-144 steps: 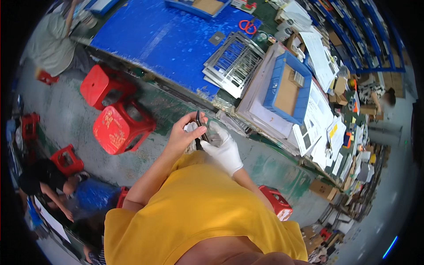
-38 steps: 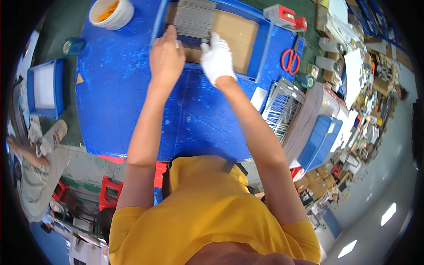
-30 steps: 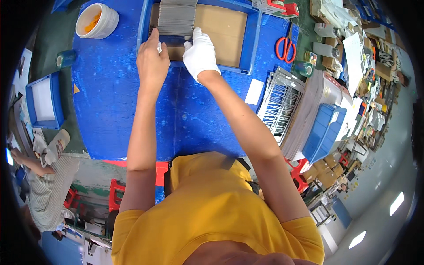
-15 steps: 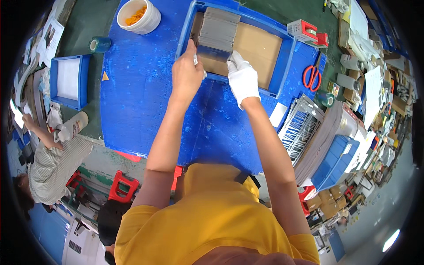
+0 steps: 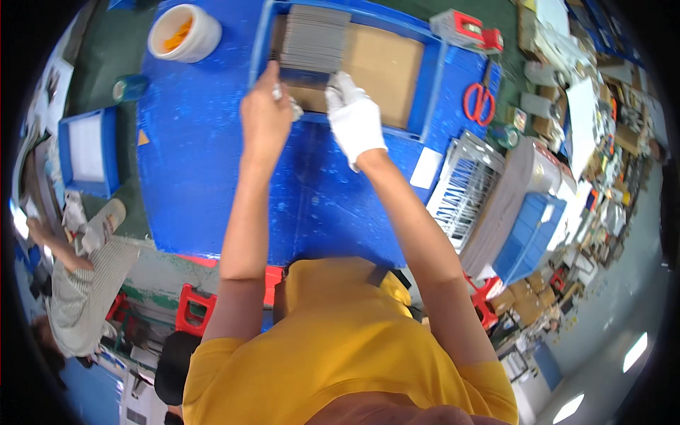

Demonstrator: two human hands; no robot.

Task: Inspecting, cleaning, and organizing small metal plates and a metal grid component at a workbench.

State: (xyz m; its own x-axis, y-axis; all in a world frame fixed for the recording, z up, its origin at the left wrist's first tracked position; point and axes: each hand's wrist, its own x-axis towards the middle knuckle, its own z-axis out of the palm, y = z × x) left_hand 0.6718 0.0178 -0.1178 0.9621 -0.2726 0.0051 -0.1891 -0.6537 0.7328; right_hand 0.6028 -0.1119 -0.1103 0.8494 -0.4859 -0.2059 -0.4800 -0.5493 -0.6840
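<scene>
- One L hand [image 5: 266, 122], bare: fingers partly bent, tips at near-left corner of grey stack [image 5: 314, 39]; white material [image 5: 295, 110], kind unclear, by palm; cannot tell if gripping.
- One R hand [image 5: 354, 122], white-gloved: fingers bent, close tog., tips at near-right corner of same stack; slightly blurred, cannot tell if gripping.
- Grey stack: thin flat pcs. packed in a row, in L part of blue tray [image 5: 433, 85], btwn hands at near end; brown base [image 5: 386, 67] visible to R.
- Blue tray: at far side of blue-topped desk [image 5: 212, 177].
- L of tray: white tub [image 5: 203, 46] w/ orange pcs. [image 5: 178, 35].
- R of tray: red-handled scissors [image 5: 479, 105]; red-and-white box [image 5: 459, 28], near far R corner.
- Nearer, R side: white card [image 5: 426, 168], flat on desk; metal racks [image 5: 467, 185], just beside; blue bin [image 5: 530, 237] beyond.
- Far L: co-worker in striped top [image 5: 92, 290], arm extended.
</scene>
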